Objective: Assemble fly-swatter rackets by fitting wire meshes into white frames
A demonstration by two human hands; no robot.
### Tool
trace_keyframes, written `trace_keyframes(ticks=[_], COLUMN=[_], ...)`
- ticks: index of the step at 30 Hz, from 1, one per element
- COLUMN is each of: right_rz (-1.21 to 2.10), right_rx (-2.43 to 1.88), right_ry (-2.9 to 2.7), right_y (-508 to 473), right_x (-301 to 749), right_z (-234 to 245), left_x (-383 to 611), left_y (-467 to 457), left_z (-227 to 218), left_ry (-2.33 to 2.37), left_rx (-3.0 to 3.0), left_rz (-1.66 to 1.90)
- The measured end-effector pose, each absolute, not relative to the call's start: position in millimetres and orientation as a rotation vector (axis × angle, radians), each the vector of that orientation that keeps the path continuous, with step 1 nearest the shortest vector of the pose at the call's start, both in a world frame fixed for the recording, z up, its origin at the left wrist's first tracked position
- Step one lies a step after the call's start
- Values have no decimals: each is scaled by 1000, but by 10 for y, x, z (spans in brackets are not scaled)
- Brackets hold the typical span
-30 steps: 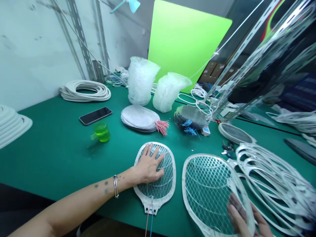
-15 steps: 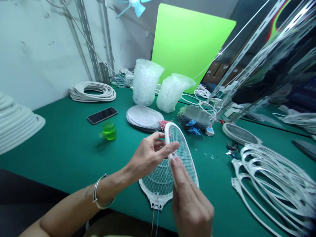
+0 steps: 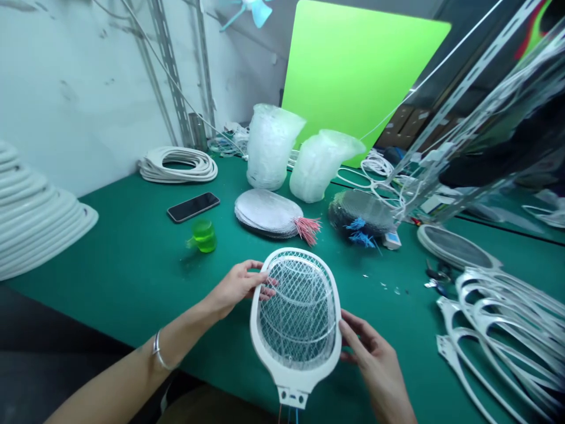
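Observation:
A white electric mosquito swatter head (image 3: 304,321) with metal mesh is tilted up in front of me. Red and blue wires hang from its neck. My left hand (image 3: 242,285) grips the upper left rim, thumb in front and fingers seen through the mesh. On the opposite side, my right hand (image 3: 371,347) pinches the right rim between thumb and fingers. Beyond the swatter head lies a stack of oval mesh sheets (image 3: 267,212) with red wires (image 3: 308,228). A darker mesh stack (image 3: 364,209) with blue wires (image 3: 361,235) is to its right.
White frames (image 3: 507,330) are heaped at the right, stacked frames (image 3: 44,218) at the left. A phone (image 3: 193,207) and a green tape roll or cup (image 3: 203,237) lie left of centre. Two plastic-wrapped bundles (image 3: 271,147) stand behind, before a green board (image 3: 357,76).
The upper frame, held upright and edge-on before, now lies over the mesh part facing me. My right hand has moved from the frame's near edge to the right rim; my left hand has shifted left and down.

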State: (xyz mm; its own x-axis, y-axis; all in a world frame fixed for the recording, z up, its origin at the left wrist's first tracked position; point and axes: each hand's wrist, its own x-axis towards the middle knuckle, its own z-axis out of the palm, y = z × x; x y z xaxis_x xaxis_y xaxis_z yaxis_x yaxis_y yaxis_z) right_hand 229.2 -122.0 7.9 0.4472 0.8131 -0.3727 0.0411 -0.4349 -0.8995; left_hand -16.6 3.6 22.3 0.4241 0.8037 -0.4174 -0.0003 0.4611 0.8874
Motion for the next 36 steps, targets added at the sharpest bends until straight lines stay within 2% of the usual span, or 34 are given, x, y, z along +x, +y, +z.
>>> trace_keyframes(ticks=[8,24,36], right_rz=[1067,924,634], right_rx=[-1856,-2116,-2359], right_ry=[-681,-855,-1150], right_y=[-1271,-1213,-1198], right_x=[2320,2319,2323], right_z=[-36,-41,-47], left_x=[-46,94,135], left_y=[79,105,105], left_z=[75,78,33], left_ry=[1502,1782,1899], left_rx=[1676,1796,1836], left_rz=[585,430,319])
